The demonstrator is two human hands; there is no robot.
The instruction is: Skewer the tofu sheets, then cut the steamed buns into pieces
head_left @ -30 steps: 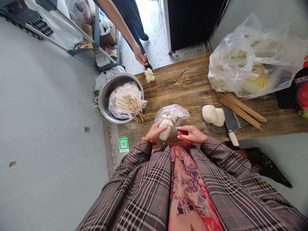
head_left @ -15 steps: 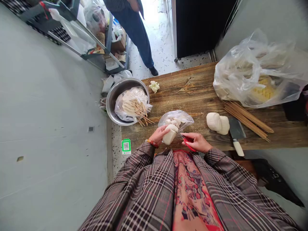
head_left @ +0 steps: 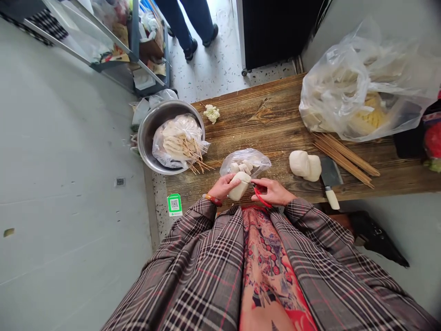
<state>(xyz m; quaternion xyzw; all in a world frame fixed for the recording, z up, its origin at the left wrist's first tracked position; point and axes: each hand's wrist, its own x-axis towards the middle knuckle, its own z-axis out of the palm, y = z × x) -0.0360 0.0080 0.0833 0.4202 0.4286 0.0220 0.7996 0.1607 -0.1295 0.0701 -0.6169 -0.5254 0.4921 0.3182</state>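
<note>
Legs [head_left: 198,16] have been drawn back; near the small bag [head_left: 262,161], left hand [head_left: 219,188] pinching bun [head_left: 237,191] could be nicked if scissors [head_left: 261,197], gripped by right hand [head_left: 276,192], slip.

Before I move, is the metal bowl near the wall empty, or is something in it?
Not empty: the metal bowl holds a clear plastic bag with pale pieces, and thin sticks jut past its rim.

The scissors [head_left: 261,196] were red, the jacket [head_left: 203,248] grey plaid with white and pink lines, the tabletop [head_left: 255,133] streaky brown, the block [head_left: 239,187] creamy white
</note>
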